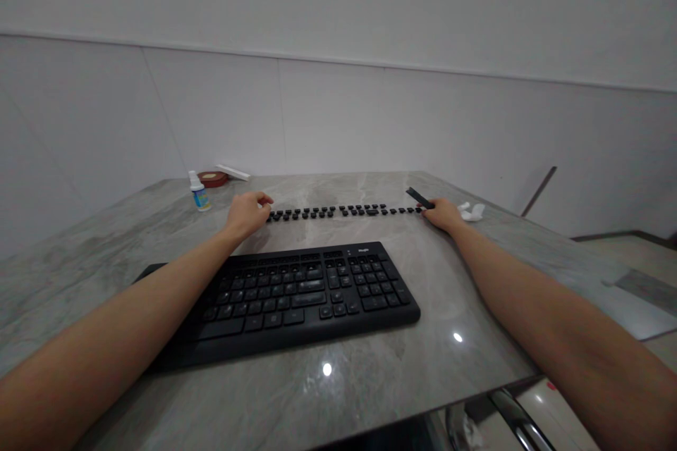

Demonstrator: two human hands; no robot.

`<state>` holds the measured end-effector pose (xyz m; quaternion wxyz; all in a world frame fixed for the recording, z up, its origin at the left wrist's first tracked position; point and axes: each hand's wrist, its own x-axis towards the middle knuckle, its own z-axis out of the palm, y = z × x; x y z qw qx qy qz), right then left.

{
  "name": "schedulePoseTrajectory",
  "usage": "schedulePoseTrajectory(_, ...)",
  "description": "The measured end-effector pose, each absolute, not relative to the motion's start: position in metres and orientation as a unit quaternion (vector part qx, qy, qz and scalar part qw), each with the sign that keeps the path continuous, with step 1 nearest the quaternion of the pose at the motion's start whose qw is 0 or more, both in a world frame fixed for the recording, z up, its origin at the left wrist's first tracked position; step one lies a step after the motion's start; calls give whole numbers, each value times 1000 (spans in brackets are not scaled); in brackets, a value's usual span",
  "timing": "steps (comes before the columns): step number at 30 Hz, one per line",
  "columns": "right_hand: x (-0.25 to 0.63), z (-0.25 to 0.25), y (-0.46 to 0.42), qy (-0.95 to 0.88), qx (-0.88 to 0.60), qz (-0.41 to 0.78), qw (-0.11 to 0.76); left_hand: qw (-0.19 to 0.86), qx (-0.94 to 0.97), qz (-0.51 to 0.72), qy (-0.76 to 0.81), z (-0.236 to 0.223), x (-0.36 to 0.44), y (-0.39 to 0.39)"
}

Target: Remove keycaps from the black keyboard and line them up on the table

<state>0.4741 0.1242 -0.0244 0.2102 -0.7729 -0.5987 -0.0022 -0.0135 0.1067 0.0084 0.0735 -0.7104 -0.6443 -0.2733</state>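
A row of small black keycaps (322, 212) lies across the tabletop, doubled for most of its length. My left hand (247, 215) is at the row's left end, thumb and forefinger curved and apart, with nothing visible between them. At the right end, my right hand (443, 214) is closed around a dark, flat, narrow tool (417, 196) that points up and to the left; its exact kind cannot be made out. Its fingertips are close to the last keycaps. Nearer to me sits a black keyboard (301, 289), partly covered by my left forearm. Its upper key rows look bare of caps.
A white spray bottle (199, 194) with a blue label stands at the back left, beside a reddish-brown round object (212, 179) and a white strip (233, 173). Crumpled white tissue (470, 212) lies right of my right hand. A wall borders the grey marbled table (391, 359) behind.
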Motion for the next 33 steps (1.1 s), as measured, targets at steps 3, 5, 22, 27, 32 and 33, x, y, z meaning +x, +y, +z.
schedulePoseTrajectory(3,475,-25,125,-595,-774,2,217,75,-705,-276,-649,9,-13,107)
schedulePoseTrajectory(5,476,-25,125,-594,-774,4,221,77,-699,-279,-654,9,-14,107)
schedulePoseTrajectory(22,474,-26,125,-584,-777,7,234,66,-687,-257,-676,11,-19,106)
schedulePoseTrajectory(27,475,-27,125,-574,-778,-3,256,72,-690,-223,-685,10,-23,105)
schedulePoseTrajectory(32,477,-29,125,-562,-779,-10,276,88,-716,-191,-666,9,-22,107)
schedulePoseTrajectory(33,477,-29,126,-561,-779,-10,279,89,-722,-186,-660,8,-21,108)
